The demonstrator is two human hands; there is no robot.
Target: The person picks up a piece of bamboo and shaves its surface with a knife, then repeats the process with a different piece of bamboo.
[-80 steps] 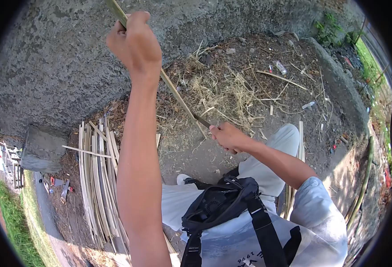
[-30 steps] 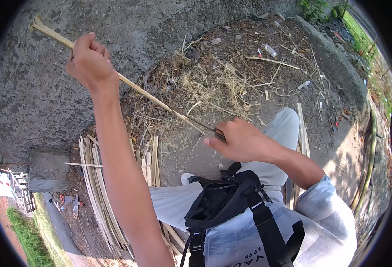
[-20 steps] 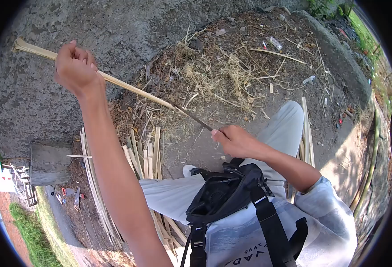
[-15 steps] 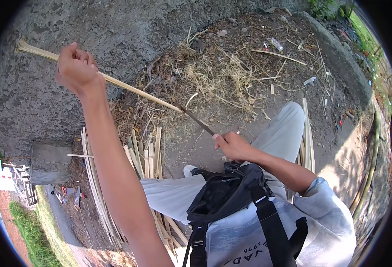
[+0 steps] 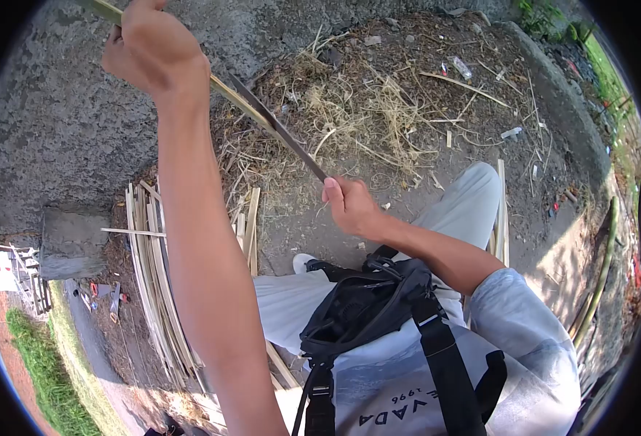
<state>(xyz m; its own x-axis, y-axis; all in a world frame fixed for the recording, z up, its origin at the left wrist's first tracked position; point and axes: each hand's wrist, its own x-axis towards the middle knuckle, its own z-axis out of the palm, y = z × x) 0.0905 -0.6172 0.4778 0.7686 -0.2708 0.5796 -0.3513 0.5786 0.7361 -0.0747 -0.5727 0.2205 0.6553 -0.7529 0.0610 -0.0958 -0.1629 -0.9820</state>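
A long pale strip of split wood or bamboo (image 5: 242, 104) slants from the upper left toward the middle, with my left hand (image 5: 157, 47) closed round it near the top edge. My right hand (image 5: 353, 207) grips the handle end of a long dark knife (image 5: 298, 149). The blade points up and left and lies along the strip's lower part, seeming to touch it. The handle is mostly hidden in my fist.
Long split strips (image 5: 149, 276) lie in a pile at the left, beyond my left forearm. Fibre shavings (image 5: 364, 120) cover the ground ahead, beside a concrete slab (image 5: 80, 145). A black bag (image 5: 364, 305) hangs at my waist. A concrete block (image 5: 75, 240) stands at the left.
My left hand has moved up with the strip. My right hand and the knife have shifted left and up, and the blade now overlaps the strip further along instead of meeting its end.
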